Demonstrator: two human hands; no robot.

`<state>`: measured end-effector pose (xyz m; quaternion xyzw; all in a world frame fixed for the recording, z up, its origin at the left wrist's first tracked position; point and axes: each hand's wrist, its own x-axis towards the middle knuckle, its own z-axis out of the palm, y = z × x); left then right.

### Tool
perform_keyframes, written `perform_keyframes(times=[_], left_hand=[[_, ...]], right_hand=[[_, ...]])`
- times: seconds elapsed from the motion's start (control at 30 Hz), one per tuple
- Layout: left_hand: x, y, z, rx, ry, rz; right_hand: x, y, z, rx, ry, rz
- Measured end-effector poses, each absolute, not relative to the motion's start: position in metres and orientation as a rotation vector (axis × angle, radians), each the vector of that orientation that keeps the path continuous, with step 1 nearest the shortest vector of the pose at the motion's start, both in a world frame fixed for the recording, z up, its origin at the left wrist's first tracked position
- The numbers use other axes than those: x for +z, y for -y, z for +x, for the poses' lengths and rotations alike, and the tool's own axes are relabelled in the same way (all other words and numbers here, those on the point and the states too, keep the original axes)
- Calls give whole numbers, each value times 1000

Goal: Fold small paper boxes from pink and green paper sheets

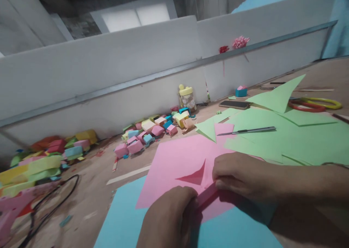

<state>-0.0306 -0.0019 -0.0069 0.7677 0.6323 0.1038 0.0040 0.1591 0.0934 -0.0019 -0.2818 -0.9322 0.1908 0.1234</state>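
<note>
Two-handed grip, clamped on a folded pink strip (207,195): left hand (169,215) at the near end, right hand (242,175) at the far end. Strip's over a pink sheet (171,161), itself lying on a blue sheet (122,208) on the bench (94,195). For a clean fold, I'd line the edges up first, then press the crease evenly outward, no twisting. Writing: none legible; jar (188,98) shows no brand I can read from here.
</note>
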Motion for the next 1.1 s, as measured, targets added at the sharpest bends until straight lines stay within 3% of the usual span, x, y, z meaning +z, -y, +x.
perform_keyframes(times=[0.17, 0.33, 0.6, 0.73, 1.1], left_hand=[[-16, -5, -35, 435, -2062, 2211], [-8, -5, -31, 511, -2018, 2022], [-10, 1, -34, 846, -1781, 2312], [-20, 1, -36, 827, -1615, 2268], [-13, -4, -26, 768, -1825, 1960]], right_hand=[[-4, -96, 158, 712, 2631, -941], [-6, -92, 156, 522, 2653, -997], [-11, -95, 159, 391, 2604, -669], [-8, -96, 160, 565, 2643, -404], [-6, -100, 159, 772, 2422, -476]])
